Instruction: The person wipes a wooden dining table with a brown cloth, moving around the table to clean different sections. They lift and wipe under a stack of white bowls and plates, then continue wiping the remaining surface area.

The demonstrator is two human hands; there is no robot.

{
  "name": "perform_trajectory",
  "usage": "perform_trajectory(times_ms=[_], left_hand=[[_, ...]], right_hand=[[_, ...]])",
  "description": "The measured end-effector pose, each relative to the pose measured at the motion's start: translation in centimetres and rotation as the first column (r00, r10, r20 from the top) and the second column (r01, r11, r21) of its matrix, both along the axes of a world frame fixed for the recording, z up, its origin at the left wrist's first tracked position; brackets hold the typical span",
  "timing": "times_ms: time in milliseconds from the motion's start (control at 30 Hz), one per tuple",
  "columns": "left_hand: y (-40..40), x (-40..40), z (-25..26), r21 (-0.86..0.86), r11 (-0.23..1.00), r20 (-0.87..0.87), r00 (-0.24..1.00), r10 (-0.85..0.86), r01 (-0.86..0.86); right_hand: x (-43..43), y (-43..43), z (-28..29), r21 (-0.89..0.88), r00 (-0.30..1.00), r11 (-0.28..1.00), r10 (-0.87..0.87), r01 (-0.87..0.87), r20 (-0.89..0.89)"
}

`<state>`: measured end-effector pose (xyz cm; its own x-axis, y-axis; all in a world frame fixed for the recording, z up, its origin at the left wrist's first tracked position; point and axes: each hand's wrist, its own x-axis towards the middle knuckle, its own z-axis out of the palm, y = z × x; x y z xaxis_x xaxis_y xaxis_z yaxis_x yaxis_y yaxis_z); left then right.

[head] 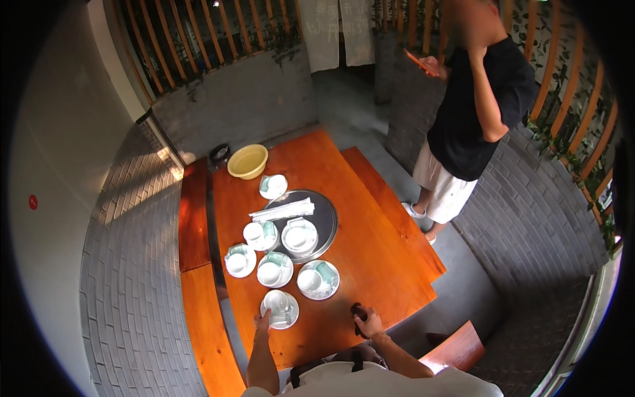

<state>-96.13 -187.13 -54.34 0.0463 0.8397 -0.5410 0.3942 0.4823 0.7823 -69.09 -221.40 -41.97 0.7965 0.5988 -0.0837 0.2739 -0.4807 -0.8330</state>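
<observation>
My left hand (263, 320) touches the left edge of a white plate (292, 321) that carries a bowl and a glass. In my right hand (369, 323) is a dark object (356, 311), too small to name, held at the near edge of the wooden table (397, 268). Several more place settings of white plate, bowl and glass stand about, among them one (332, 293) ahead of my hands. Farther off, a round metal tray (327, 233) bears white wrapped packets (283, 210) and a stack of white dishes (299, 236).
At the far end are a yellow basin (248, 163) and a dark round container (219, 153). Wooden benches (196, 233) flank both sides. A person (476, 109) holding an orange phone (420, 63) stands beyond the right bench. A wooden seat (459, 347) is at the near right.
</observation>
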Motion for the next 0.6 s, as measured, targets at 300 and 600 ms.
perform_trajectory(times_ms=[300,600], left_hand=[[-1.1,-0.3,1.3,-0.099,0.995,0.074,0.997,0.007,0.0],[-0.5,-0.4,5.5,-0.256,0.93,0.132,0.963,-0.236,0.263]], right_hand=[[-0.6,0.4,-2.5,0.063,0.999,0.998,0.009,-0.012,0.036],[-3.5,2.8,-4.4,0.179,0.969,0.98,-0.041,0.086,-0.243]])
